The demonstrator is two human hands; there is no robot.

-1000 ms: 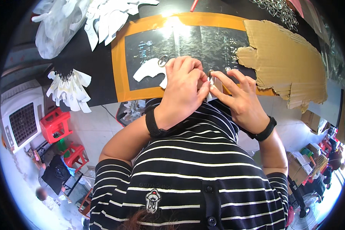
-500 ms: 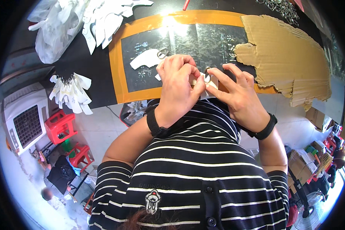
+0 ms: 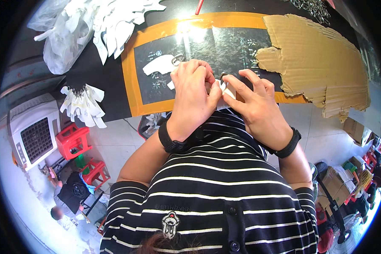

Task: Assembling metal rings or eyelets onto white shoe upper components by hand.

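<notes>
My left hand is closed, its thumb and fingertips pinching the edge of a white flat piece near the table's front edge. A metal ring stands up at that piece's far side. From the other side, the thumb and index finger of my right hand grip the same piece, while its other fingers stay raised. My fingers hide part of the piece. Beyond my left hand, another curved white piece lies on the mat, with a metal ring at its right end.
Orange tape borders the dark mat. Torn cardboard lies at right, metal rings behind it. White cut pieces, a plastic bag and a hanging white bunch are at left. Red stools stand on the floor, a person beyond.
Both hands keep their hold on the white piece and have shifted slightly left in the picture. The surroundings have also shifted a little, as the view has moved.
</notes>
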